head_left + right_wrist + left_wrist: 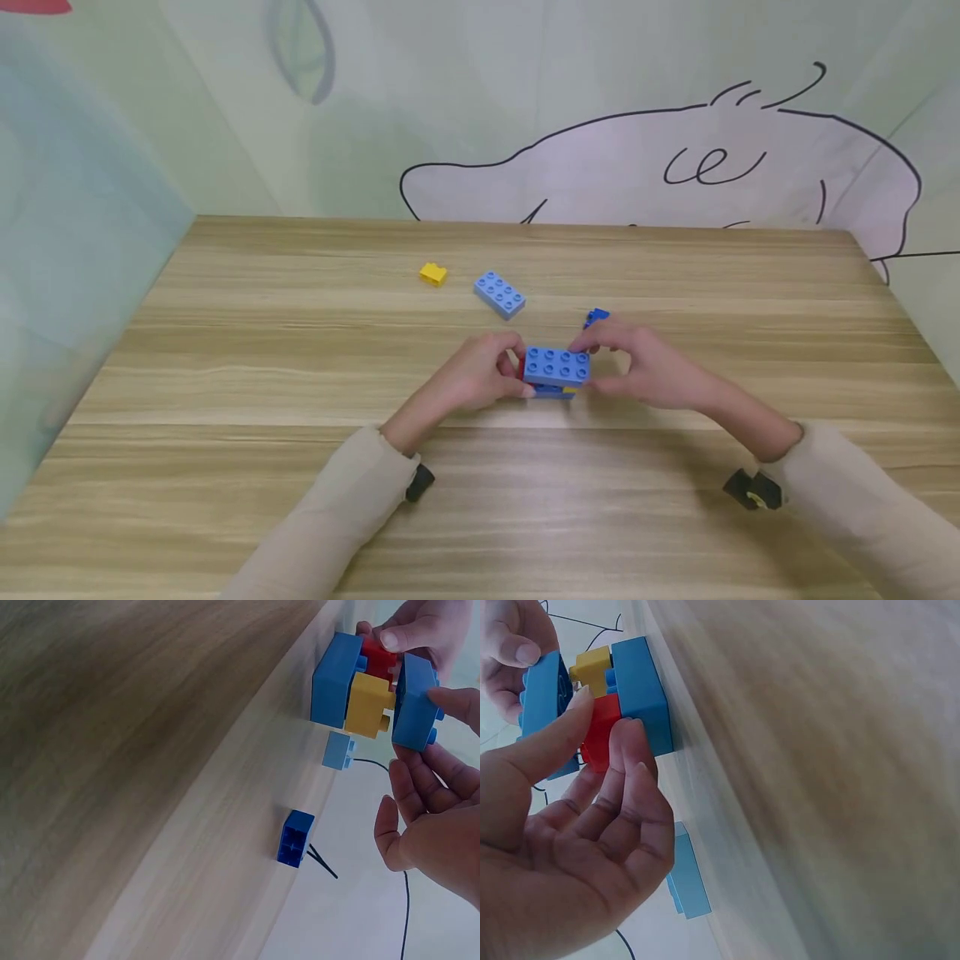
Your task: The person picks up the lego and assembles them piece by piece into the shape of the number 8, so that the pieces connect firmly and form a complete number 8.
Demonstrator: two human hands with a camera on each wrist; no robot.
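Note:
A blue eight-stud brick (557, 367) sits over a red brick (604, 733) and a yellow brick (367, 705), slightly tilted. Some studs of the yellow brick show below it, in the right wrist view. Red and yellow stand side by side on a lower blue brick (643, 694), which rests on the table. With thumb and fingertips my left hand (480, 371) pinches the red brick at the stack's left end. My right hand (652, 367) grips the upper blue brick at its right end, the thumb and fingers on either side of it.
Behind the stack lie a loose light blue eight-stud brick (499, 295) and a small yellow brick (432, 274). A dark blue brick (295, 838) lies beyond my right hand, partly hidden in the head view. The wooden table (262, 350) meets a wall with a line drawing.

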